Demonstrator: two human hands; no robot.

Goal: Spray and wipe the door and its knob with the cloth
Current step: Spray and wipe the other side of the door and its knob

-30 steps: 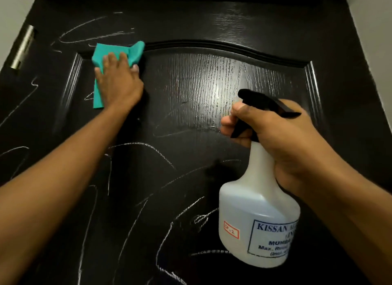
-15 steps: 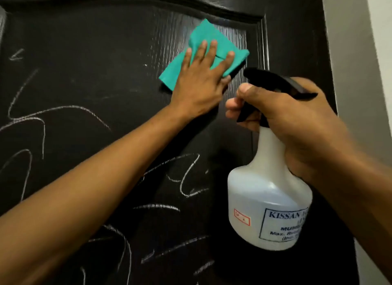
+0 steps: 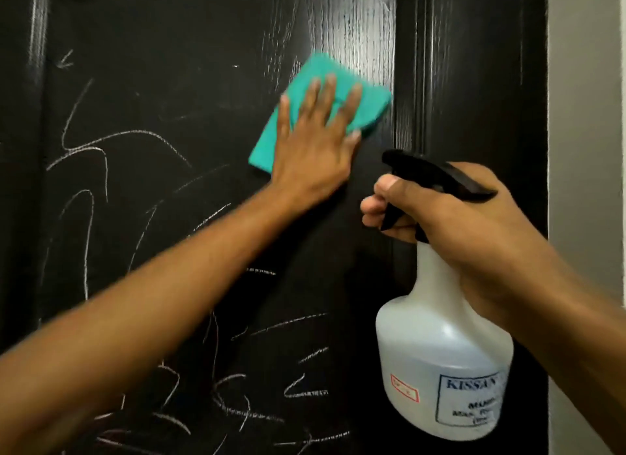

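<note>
A black panelled door (image 3: 169,65) fills the view, scrawled with white chalk marks (image 3: 84,156) over its left and lower parts. My left hand (image 3: 315,146) presses a folded teal cloth (image 3: 305,92) flat against the door's upper right panel, fingers straight and spread. My right hand (image 3: 450,217) grips the neck and black trigger head of a translucent white spray bottle (image 3: 440,359), held upright to the lower right of the cloth, nozzle pointing left. The door knob is not in view.
A pale grey wall (image 3: 586,149) runs along the door's right edge. The raised moulding (image 3: 406,81) of the panel stands just right of the cloth.
My left hand swept the cloth from the panel's upper left across to its right side, then slightly down. The view shifted right and lower. The spray bottle stayed in my right hand.
</note>
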